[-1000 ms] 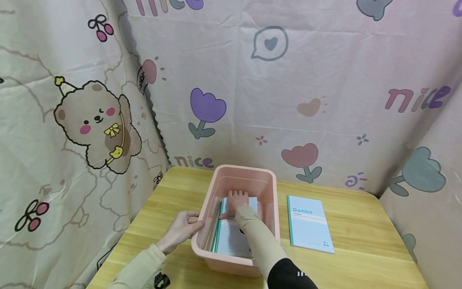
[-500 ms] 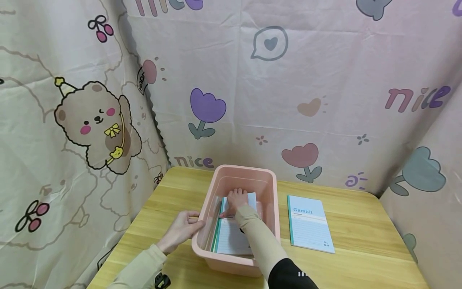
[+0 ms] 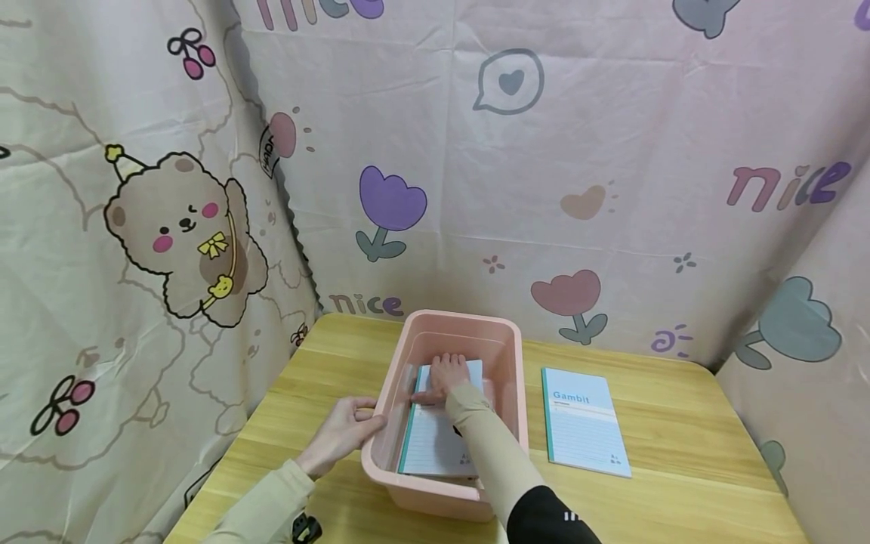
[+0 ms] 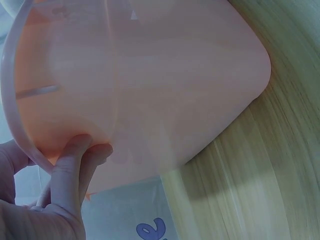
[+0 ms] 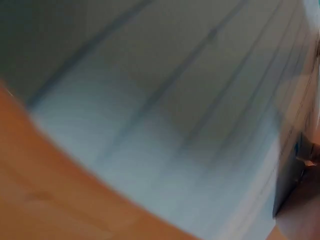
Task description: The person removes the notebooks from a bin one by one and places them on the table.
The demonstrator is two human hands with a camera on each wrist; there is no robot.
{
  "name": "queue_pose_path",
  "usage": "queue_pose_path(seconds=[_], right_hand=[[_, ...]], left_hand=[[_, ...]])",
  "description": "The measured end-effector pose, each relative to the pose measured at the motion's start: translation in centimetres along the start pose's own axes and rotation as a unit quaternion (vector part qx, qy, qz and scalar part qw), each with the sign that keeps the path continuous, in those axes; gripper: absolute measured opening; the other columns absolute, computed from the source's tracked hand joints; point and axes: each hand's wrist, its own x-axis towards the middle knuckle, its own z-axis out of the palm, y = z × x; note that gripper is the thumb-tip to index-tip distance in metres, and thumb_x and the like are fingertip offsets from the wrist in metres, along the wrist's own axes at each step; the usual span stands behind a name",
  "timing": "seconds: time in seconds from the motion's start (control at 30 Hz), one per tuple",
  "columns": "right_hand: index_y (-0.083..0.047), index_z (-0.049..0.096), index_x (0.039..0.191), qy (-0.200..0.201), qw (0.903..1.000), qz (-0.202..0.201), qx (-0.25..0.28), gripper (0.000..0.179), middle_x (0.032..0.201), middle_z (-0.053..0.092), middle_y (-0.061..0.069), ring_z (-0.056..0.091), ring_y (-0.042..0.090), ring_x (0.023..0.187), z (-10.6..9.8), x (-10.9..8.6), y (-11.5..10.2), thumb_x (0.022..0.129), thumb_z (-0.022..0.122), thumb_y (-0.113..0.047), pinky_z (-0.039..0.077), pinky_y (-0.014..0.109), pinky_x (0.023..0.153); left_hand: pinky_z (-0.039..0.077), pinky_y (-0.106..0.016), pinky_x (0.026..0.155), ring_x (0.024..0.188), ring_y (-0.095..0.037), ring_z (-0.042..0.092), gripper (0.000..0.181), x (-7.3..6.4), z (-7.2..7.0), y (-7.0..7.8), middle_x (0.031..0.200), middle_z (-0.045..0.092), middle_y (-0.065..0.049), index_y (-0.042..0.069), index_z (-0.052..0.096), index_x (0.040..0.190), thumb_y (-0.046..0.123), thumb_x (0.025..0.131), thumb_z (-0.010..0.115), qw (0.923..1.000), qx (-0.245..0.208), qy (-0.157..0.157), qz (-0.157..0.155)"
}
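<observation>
A pink plastic bin (image 3: 469, 495) stands on the table. My left hand (image 3: 342, 437) grips its left rim; in the left wrist view the fingers of that hand (image 4: 65, 185) lie along the bin's outer wall (image 4: 190, 90). Inside the bin lies a light blue notebook (image 3: 435, 446) with ruled lines and a teal spine. My right hand (image 3: 448, 378) rests on its upper part, thumb stretched to the spine edge and the other fingers towards the far end. In the right wrist view the lined cover (image 5: 165, 110) fills most of the picture, close and blurred.
A second light blue notebook (image 3: 587, 423), marked "Gambit", lies on the wooden table (image 3: 693, 453) right of the bin. Patterned cloth (image 3: 476, 189) hangs behind the table and at both sides.
The notebook in the bin has shifted left and slightly away from me under my right hand. It now covers the coloured edges that showed at its left. My left hand stays put.
</observation>
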Motion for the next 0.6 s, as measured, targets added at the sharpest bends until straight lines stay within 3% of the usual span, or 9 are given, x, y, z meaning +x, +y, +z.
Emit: queue_pose_path(seconds=[0.17, 0.37, 0.6], right_hand=[[-0.006, 0.055, 0.124, 0.008, 0.9995, 0.026, 0.013, 0.102, 0.122, 0.064, 0.013, 0.056, 0.027, 0.106, -0.1, 0.0, 0.1, 0.067, 0.062, -0.089, 0.048, 0.041, 0.101], [-0.008, 0.059, 0.12, 0.029, 0.9985, 0.039, -0.024, 0.097, 0.116, 0.066, 0.012, 0.059, 0.026, 0.104, -0.8, 0.1, 0.4, 0.071, 0.053, -0.092, 0.05, 0.038, 0.097], [-0.007, 0.058, 0.115, 0.059, 0.9978, 0.027, -0.016, 0.086, 0.113, 0.067, 0.013, 0.061, 0.028, 0.104, -2.1, 0.1, 0.8, 0.075, 0.059, -0.084, 0.051, 0.04, 0.097]], left_hand=[[0.066, -0.041, 0.075, 0.095, -0.035, 0.075, 0.05, 0.1, 0.1, 0.1, 0.112, 0.069, -0.035, -0.023, 0.046, 0.133, 0.009, 0.097, 0.056, 1.0, 0.004, 0.001, -0.003], [0.066, -0.042, 0.076, 0.093, -0.036, 0.075, 0.05, -0.1, 0.1, 0.0, 0.113, 0.068, -0.038, -0.024, 0.044, 0.133, 0.008, 0.096, 0.056, 1.0, -0.007, -0.001, 0.0], [0.066, -0.044, 0.078, 0.097, -0.042, 0.074, 0.052, 0.0, 0.0, -0.2, 0.115, 0.066, -0.039, -0.024, 0.042, 0.135, 0.008, 0.097, 0.056, 0.9999, -0.01, -0.004, 0.0]])
